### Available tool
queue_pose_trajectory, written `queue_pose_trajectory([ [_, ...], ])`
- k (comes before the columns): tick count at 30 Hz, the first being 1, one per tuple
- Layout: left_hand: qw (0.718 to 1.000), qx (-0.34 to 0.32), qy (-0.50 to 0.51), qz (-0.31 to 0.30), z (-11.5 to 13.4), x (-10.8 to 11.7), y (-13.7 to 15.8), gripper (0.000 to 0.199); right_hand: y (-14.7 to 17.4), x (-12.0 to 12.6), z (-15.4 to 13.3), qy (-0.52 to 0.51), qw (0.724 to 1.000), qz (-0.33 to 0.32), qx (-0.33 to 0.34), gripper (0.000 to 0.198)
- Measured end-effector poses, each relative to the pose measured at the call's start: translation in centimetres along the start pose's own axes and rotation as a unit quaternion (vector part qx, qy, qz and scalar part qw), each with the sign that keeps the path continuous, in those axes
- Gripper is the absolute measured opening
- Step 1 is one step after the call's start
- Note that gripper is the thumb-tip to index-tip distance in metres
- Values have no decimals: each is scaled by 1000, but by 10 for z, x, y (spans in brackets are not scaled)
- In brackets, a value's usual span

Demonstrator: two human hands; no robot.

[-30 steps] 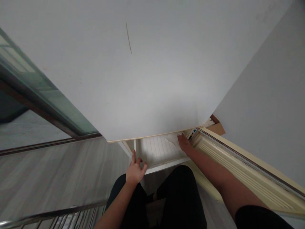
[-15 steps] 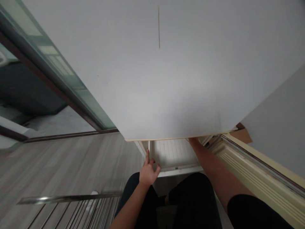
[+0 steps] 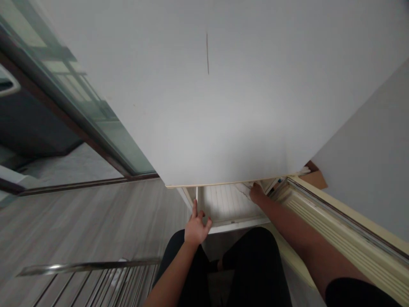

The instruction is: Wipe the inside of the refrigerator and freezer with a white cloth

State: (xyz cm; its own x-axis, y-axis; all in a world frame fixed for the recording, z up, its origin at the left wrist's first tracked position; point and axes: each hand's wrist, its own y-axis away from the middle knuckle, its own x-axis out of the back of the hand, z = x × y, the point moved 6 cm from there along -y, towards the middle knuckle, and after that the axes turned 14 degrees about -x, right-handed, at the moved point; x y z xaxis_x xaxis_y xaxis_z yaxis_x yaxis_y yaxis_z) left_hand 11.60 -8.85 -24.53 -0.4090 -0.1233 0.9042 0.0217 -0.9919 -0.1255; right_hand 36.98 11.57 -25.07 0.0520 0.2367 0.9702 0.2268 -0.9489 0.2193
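Observation:
A white drawer (image 3: 220,204) with a grooved bottom sticks out from under the big white tabletop (image 3: 191,94), between my knees and its front edge. At the drawer's left side my left hand (image 3: 196,228) has its fingers apart. Its index finger reaches up to a thin white strip (image 3: 197,194). My right hand (image 3: 256,194) is inside the drawer at the right, just below the tabletop edge, with its fingers closed. Against it lies a thin whitish piece with dark lines (image 3: 244,189), partly hidden under the tabletop. My right fingertips are hard to make out.
To the right stands a cream ridged panel (image 3: 345,230), with a cardboard box (image 3: 316,179) behind it. A metal rack (image 3: 96,273) is at lower left on the grey wood-look floor (image 3: 111,217). A glass sliding door (image 3: 105,123) runs along the left.
My right hand has come out from under the tabletop edge, and the thin whitish piece now shows beside it. My left hand keeps nearly the same place. The view has shifted slightly.

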Motion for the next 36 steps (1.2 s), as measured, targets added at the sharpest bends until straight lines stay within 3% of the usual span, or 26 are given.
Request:
queue_pose_trajectory([
  [5,1000,-3,-17,-11,3,3,0,34,41,-1,15,67,995,-78,9,18],
  [10,1000,-9,-18,-22,4,3,-1,36,66,23,40,59,997,-42,-34,43],
  [13,999,-11,-19,-23,3,2,-2,38,77,19,47,44,993,-29,-102,59],
  [18,999,-20,-25,-23,1,0,-3,38,71,-6,40,1,979,-27,-201,81],
  [23,999,-27,-22,-24,-1,-3,-4,38,47,0,48,-76,971,3,-228,93],
  [28,999,-22,-23,-16,-3,-4,-4,38,40,-5,62,-128,963,-19,-235,81],
  [36,999,-17,-27,-7,-1,-1,-5,39,59,-27,82,-171,950,-76,-250,54],
])
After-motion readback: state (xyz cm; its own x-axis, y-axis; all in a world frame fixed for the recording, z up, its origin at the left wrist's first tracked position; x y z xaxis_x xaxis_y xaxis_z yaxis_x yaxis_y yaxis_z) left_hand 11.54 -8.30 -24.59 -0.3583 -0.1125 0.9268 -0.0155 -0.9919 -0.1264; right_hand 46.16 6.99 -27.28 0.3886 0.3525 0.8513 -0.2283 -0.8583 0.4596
